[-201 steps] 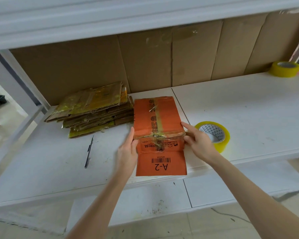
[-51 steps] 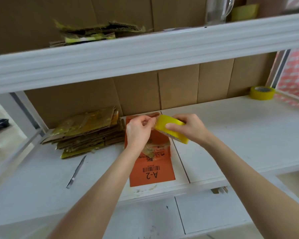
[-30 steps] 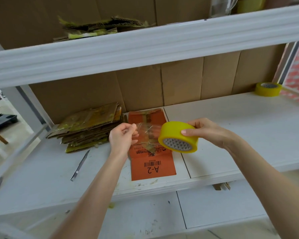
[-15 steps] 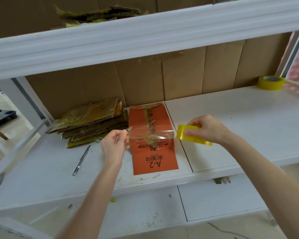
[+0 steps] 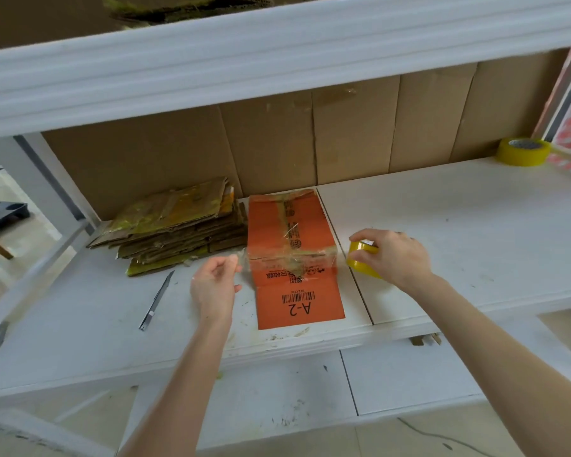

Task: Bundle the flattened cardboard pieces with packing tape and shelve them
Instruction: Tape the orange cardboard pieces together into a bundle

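A flattened orange cardboard bundle (image 5: 292,232) marked A-2 lies on the white shelf (image 5: 459,225). My left hand (image 5: 215,283) pinches the free end of a clear tape strip (image 5: 287,258) just left of the bundle. My right hand (image 5: 391,257) grips the yellow tape roll (image 5: 360,258) just right of it. The strip stretches across the bundle's top between both hands. A stack of brown flattened cardboard (image 5: 175,225) wrapped in yellowish tape lies to the left.
A utility knife (image 5: 156,291) lies on the shelf left of my left hand. A second yellow tape roll (image 5: 523,151) sits at the far right back. More cardboard (image 5: 185,8) rests on the upper shelf. Cardboard sheets line the back wall.
My hands picked up the roll, peeled its end and pulled the strip out sideways. Since half a second ago both hands have dropped lower, spreading the tape across the orange bundle.
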The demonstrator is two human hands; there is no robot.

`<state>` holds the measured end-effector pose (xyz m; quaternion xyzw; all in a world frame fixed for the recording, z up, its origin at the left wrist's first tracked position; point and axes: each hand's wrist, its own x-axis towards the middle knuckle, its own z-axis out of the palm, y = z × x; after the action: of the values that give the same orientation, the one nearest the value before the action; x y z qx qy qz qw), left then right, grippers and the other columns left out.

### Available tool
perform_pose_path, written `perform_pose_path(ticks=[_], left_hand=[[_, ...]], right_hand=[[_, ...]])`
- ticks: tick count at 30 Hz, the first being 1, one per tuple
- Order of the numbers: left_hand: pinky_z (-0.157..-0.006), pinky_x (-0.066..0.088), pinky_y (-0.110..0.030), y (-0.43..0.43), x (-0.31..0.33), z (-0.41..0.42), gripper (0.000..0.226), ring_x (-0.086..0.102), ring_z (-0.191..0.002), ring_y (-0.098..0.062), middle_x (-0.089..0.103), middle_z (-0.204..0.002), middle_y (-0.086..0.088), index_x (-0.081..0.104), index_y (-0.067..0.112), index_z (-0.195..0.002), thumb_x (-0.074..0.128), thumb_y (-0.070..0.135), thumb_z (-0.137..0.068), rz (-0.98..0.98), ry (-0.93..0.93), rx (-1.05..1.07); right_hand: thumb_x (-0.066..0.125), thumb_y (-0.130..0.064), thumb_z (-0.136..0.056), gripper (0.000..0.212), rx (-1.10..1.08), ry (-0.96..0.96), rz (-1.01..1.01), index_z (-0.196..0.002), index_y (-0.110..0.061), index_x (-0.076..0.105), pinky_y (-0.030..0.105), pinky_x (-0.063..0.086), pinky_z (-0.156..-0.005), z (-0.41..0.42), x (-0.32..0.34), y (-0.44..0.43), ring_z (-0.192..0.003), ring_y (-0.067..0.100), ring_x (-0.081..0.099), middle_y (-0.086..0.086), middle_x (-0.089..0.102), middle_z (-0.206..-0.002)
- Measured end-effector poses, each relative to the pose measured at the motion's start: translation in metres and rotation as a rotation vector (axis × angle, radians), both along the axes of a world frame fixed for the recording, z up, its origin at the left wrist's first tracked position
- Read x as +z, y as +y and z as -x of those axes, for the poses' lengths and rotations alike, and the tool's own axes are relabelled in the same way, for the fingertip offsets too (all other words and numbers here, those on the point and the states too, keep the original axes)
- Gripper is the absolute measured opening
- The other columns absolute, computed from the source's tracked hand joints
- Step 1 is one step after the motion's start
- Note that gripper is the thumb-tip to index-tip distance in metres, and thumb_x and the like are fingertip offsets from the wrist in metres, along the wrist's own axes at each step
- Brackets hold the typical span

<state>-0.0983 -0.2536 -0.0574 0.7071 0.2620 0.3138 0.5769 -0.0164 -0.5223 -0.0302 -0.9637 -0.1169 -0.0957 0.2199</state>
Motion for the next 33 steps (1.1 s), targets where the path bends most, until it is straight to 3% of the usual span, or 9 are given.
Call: perform_pose_path(ticks=[7,12,17,21,26,29,31,33], left_hand=[[-0.052,0.051,-0.020,0.004,-0.005,-0.007,0.013,0.061,-0.058,-0.003,0.054,-0.081,0.023,0.062,0.031,-0.077,0.064,0.031,-0.089,-0.039,0.055,0.062],[-0.065,0.056,-0.025,0.010,-0.020,-0.017,0.015,0.063,-0.062,0.003,0.061,-0.085,0.012,0.060,0.027,-0.077,0.060,0.029,-0.092,-0.008,0.087,0.034],[-0.083,0.056,-0.037,0.014,-0.031,-0.034,0.012,0.066,-0.088,-0.015,0.065,-0.095,0.000,0.058,0.014,-0.093,0.052,0.024,-0.097,0.008,0.157,-0.058],[-0.082,0.055,-0.033,0.019,-0.038,-0.043,0.012,0.068,-0.091,-0.019,0.066,-0.101,-0.008,0.054,0.009,-0.101,0.049,0.020,-0.098,0.052,0.174,-0.114],[-0.072,0.057,-0.030,0.036,-0.041,-0.056,0.007,0.069,-0.084,-0.019,0.067,-0.098,-0.009,0.054,0.012,-0.094,0.051,0.018,-0.097,0.057,0.191,-0.117],[-0.078,0.056,-0.033,0.036,-0.044,-0.062,0.007,0.066,-0.088,-0.020,0.065,-0.105,-0.009,0.056,0.012,-0.101,0.055,0.016,-0.095,-0.063,0.302,-0.127],[-0.089,0.051,-0.036,0.035,-0.041,-0.060,0.024,0.060,-0.101,-0.019,0.061,-0.115,-0.006,0.055,0.016,-0.115,0.059,0.013,-0.092,-0.218,0.379,-0.070],[-0.090,0.047,-0.033,0.029,-0.034,-0.052,0.034,0.053,-0.109,-0.019,0.055,-0.121,-0.004,0.055,0.021,-0.120,0.058,0.008,-0.088,-0.488,0.246,0.041]], right_hand=[[0.055,-0.054,-0.090,0.028,-0.054,-0.080,0.013,-0.112,-0.040,0.064,0.033,0.035,-0.084,-0.003,-0.010,0.011,-0.099,0.022,0.055,-0.001,0.056,-0.082],[0.054,-0.054,-0.090,0.028,-0.071,-0.098,0.032,-0.113,-0.040,0.064,0.034,0.032,-0.084,-0.010,-0.014,0.018,-0.101,0.021,0.054,0.001,0.063,-0.084],[0.051,-0.053,-0.092,0.030,-0.082,-0.059,0.058,-0.116,-0.040,0.063,0.034,0.032,-0.086,-0.020,-0.020,0.025,-0.106,0.022,0.052,0.004,0.067,-0.093],[0.050,-0.054,-0.092,0.032,-0.070,-0.003,0.090,-0.118,-0.040,0.062,0.034,0.033,-0.089,-0.029,-0.021,0.031,-0.111,0.021,0.050,0.003,0.068,-0.100],[0.050,-0.052,-0.092,0.029,-0.050,0.033,0.099,-0.118,-0.043,0.062,0.035,0.036,-0.093,-0.033,-0.021,0.048,-0.113,0.022,0.051,0.004,0.066,-0.105],[0.049,-0.051,-0.093,0.029,-0.053,0.014,0.126,-0.118,-0.042,0.062,0.036,0.037,-0.093,-0.034,-0.020,0.053,-0.113,0.022,0.052,0.003,0.067,-0.106],[0.050,-0.050,-0.094,0.029,-0.044,0.012,0.135,-0.118,-0.041,0.062,0.036,0.037,-0.092,-0.035,-0.020,0.053,-0.113,0.023,0.052,0.001,0.068,-0.106],[0.049,-0.049,-0.094,0.029,-0.041,0.017,0.129,-0.118,-0.040,0.063,0.036,0.037,-0.091,-0.036,-0.019,0.052,-0.112,0.023,0.053,0.001,0.068,-0.107]])
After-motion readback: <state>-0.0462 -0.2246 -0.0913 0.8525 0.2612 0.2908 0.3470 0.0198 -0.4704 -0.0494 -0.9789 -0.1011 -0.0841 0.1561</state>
